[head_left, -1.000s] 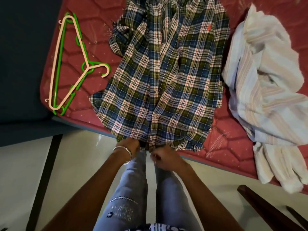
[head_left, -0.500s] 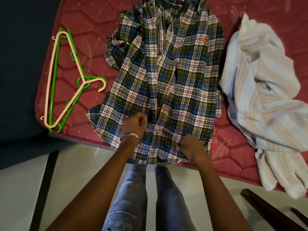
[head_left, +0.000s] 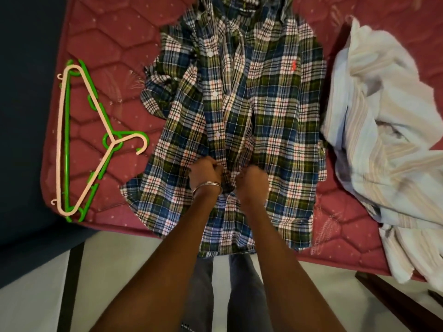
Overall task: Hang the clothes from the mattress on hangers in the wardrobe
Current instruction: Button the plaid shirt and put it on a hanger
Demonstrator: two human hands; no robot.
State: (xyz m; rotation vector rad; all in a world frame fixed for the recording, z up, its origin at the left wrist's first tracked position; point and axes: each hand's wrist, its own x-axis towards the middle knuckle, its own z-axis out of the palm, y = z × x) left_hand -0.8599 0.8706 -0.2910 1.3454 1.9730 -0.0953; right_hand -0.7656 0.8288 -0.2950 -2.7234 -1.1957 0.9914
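Both hands (head_left: 227, 176) pinch plaid shirt (head_left: 275, 121), collar away

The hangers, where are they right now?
The pink hanger lies stacked on the green hanger on the red mattress, at the left of the head view, just left of the plaid shirt, near the mattress's corner.
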